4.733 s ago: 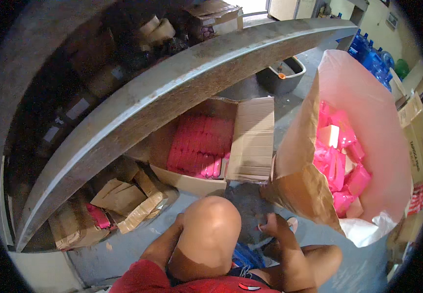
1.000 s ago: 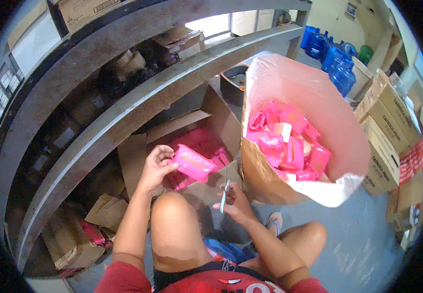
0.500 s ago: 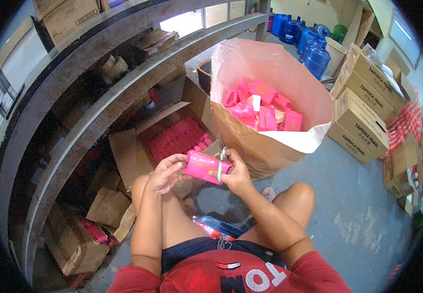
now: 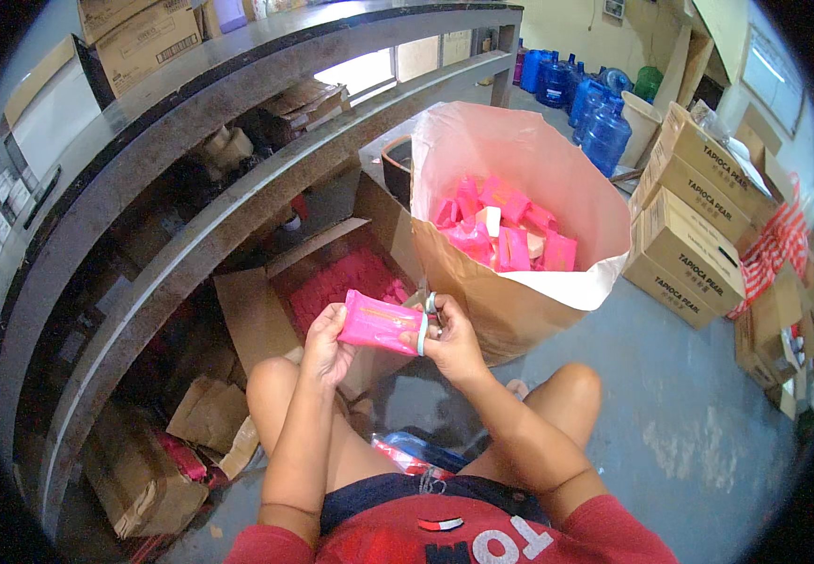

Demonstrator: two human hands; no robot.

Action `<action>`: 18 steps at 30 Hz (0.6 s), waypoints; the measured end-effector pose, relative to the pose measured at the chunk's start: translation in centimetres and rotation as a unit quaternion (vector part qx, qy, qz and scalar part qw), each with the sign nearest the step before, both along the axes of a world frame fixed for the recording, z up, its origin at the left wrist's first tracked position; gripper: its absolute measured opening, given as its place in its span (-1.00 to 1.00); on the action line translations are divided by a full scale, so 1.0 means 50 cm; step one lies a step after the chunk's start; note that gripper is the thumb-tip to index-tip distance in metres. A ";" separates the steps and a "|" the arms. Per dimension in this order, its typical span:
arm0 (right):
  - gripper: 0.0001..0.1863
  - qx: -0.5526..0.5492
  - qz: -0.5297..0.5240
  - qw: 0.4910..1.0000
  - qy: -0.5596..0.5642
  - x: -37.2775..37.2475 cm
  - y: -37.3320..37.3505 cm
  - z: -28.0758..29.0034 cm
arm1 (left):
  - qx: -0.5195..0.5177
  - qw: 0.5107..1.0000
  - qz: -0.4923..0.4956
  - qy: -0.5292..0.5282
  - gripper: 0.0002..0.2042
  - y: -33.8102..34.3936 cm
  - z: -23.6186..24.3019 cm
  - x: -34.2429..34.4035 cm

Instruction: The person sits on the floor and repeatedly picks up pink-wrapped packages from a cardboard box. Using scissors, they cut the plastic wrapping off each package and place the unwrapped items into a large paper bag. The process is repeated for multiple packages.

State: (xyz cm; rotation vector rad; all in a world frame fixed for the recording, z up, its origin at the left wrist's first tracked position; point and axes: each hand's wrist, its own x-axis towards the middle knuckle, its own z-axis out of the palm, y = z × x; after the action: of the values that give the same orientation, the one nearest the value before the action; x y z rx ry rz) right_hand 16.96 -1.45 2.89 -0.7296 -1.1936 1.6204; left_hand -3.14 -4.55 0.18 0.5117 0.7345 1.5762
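In front of my lap, both hands hold a shiny pink plastic packet (image 4: 381,322). My left hand (image 4: 328,340) is closed on its left end, thumb and fingers pinching it. My right hand (image 4: 452,340) grips the right end, with the thumb pressed on the packet's face. A thin pale-blue loop (image 4: 422,333) shows at that end by the right fingers; whether it goes fully round the packet I cannot tell. Just beyond my hands is an open cardboard box (image 4: 245,305) with rows of similar pink packets (image 4: 351,282) inside.
A tall brown paper bag (image 4: 468,305), white inside, stands beyond my right hand with loose pink packets (image 4: 512,246) in it. A metal-framed table (image 4: 266,155) runs along the left. Stacked cartons (image 4: 684,254) stand right; blue water bottles (image 4: 604,136) are at the back.
The packet has shifted slightly left and more of its face shows. My left hand's fingers have closed on its end. The paper bag sits a little lower in view.
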 end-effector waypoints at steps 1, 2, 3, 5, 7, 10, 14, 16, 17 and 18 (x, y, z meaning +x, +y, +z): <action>-0.47 0.029 0.000 0.999 -0.031 0.001 0.004 0.007 | -0.006 1.000 -0.014 0.020 -0.89 0.001 0.006 -0.008; -0.46 0.038 0.004 0.997 -0.070 0.005 0.009 0.014 | -0.016 0.998 -0.033 0.043 -0.88 0.003 0.013 -0.016; -0.45 0.047 0.005 0.993 -0.109 0.008 0.013 0.018 | -0.026 0.996 -0.054 0.065 -0.87 0.006 0.017 -0.024; -0.43 0.052 -0.024 0.992 -0.110 0.008 0.015 0.015 | -0.031 0.991 -0.089 0.099 -0.87 0.022 0.020 -0.034; -0.41 0.048 -0.056 0.993 -0.089 0.002 0.016 -0.001 | -0.033 0.989 -0.102 0.103 -0.88 0.041 0.014 -0.039; -0.40 0.047 -0.109 0.991 -0.056 -0.011 0.014 -0.041 | -0.052 0.993 -0.084 0.069 -0.89 0.066 -0.015 -0.040; -0.43 0.044 -0.111 0.991 -0.062 -0.001 0.009 -0.107 | -0.096 0.985 -0.051 0.135 -0.95 0.071 -0.072 -0.025; -0.46 0.066 -0.059 0.989 -0.121 0.019 0.013 -0.135 | -0.140 0.959 -0.013 0.246 -0.98 0.072 -0.091 -0.014; -0.47 0.062 -0.033 0.985 -0.155 0.031 0.016 -0.147 | -0.064 0.943 0.020 0.325 -0.98 0.074 -0.094 -0.012; -0.49 0.052 0.004 0.984 -0.168 0.046 0.020 -0.156 | -0.018 0.912 0.056 0.406 -0.97 0.076 -0.093 -0.009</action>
State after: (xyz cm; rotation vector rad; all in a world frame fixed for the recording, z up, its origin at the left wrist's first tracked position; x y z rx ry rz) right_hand 19.24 -0.45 -4.93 -0.9569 -1.5107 1.4642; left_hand -3.60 -0.75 -4.49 1.1442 1.4332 1.4259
